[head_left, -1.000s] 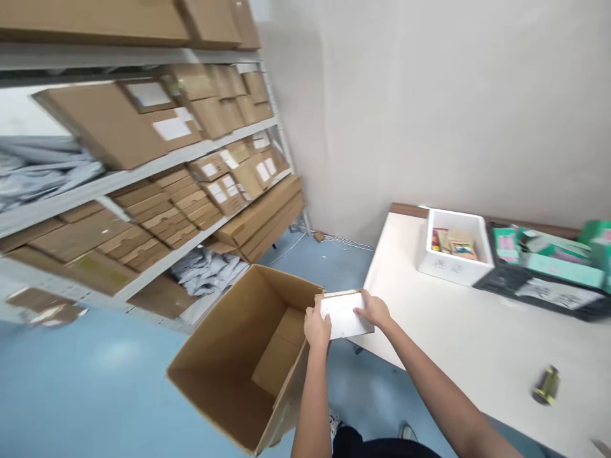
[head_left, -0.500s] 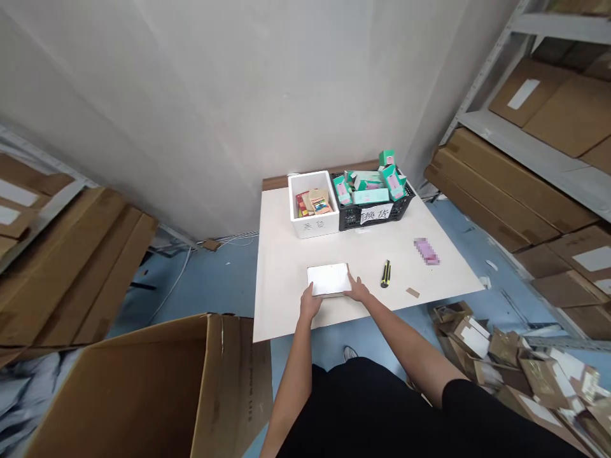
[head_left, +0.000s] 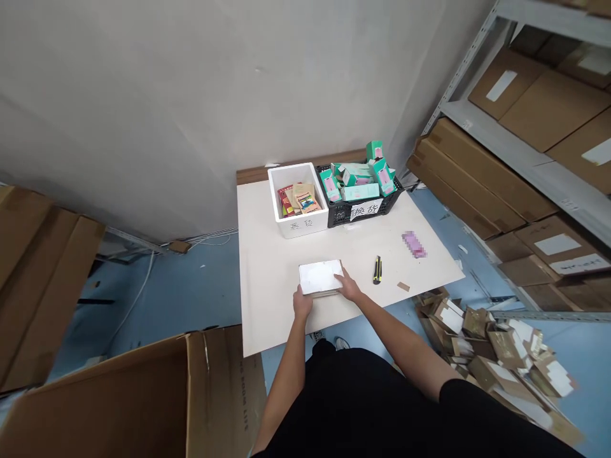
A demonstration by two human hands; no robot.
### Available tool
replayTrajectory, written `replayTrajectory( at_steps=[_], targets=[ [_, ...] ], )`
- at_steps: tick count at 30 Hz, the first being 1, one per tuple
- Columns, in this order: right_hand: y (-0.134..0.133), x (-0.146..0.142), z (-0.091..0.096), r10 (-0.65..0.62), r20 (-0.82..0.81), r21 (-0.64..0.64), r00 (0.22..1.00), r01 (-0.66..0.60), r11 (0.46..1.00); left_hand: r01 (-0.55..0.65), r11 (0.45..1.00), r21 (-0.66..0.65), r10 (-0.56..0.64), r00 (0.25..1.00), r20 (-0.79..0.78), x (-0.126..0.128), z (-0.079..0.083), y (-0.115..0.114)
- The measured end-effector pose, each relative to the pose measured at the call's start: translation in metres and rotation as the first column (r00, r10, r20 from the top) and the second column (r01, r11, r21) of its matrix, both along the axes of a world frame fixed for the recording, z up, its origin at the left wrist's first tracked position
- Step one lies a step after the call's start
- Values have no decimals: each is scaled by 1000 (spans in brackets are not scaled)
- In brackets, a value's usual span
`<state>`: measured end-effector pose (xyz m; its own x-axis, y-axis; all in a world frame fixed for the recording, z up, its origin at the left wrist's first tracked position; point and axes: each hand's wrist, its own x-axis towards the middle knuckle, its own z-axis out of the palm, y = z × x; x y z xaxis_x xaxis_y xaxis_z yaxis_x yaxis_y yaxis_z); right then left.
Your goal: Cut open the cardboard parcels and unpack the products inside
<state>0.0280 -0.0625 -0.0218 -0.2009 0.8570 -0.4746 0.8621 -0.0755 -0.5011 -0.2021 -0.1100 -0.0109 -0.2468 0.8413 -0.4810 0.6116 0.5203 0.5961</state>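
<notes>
A small flat box (head_left: 319, 277) with a white top lies on the cream table (head_left: 277, 267), near its front edge. My left hand (head_left: 302, 304) grips the box's near left corner. My right hand (head_left: 349, 287) rests against its right side, fingers curled on the edge. A black and yellow utility knife (head_left: 377, 270) lies on the table just right of my right hand.
A white foam bin (head_left: 296, 224) of packets and a black crate (head_left: 382, 202) of teal boxes stand at the table's back. A large open carton (head_left: 143, 394) sits on the floor at lower left. Opened small boxes (head_left: 496, 343) litter the floor right. Shelves of cartons (head_left: 525, 127) rise at right.
A second ago both hands held the small box over the open carton by the left shelves. It now lies on the table, with both hands on it.
</notes>
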Motion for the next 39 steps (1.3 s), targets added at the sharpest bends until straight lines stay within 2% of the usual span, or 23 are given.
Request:
replayTrajectory(
  at_steps=[3,5,8,10,14,16,20,23,28,31,33,36,39],
  targets=[
    [16,-1,19,-70,-15,44,997,71,997,-17,990,139,14,1000,25,-5,15,36],
    [25,0,28,-127,-17,65,992,128,990,7,975,221,-26,996,81,-9,25,65],
    [30,0,29,-225,32,75,974,223,972,85,950,300,-117,989,91,-10,33,99],
    [31,0,24,-284,69,74,956,279,958,144,946,291,-163,986,43,-8,31,108],
    [37,0,16,-305,100,29,947,304,952,228,959,171,-222,974,-54,3,16,102],
    [43,2,16,-260,105,22,960,259,966,260,962,85,-253,963,-92,12,8,96],
    [54,19,20,-146,98,99,985,136,986,291,956,-48,-294,939,-180,32,-1,98],
    [59,55,23,-132,88,138,987,119,983,309,946,-97,-324,912,-251,41,-2,106],
    [63,142,17,-276,113,104,955,265,959,477,864,-162,-503,799,-329,58,0,115],
    [64,184,2,-335,151,13,930,337,941,544,816,-194,-577,747,-331,82,3,113],
    [65,200,-13,-356,175,-95,918,376,922,555,804,-213,-594,730,-338,97,5,110],
    [63,202,-39,-396,208,-256,894,441,860,539,802,-258,-597,716,-361,107,6,109],
    [59,190,-63,-446,219,-289,868,494,820,515,807,-289,-591,703,-397,105,2,108]
  ],
)
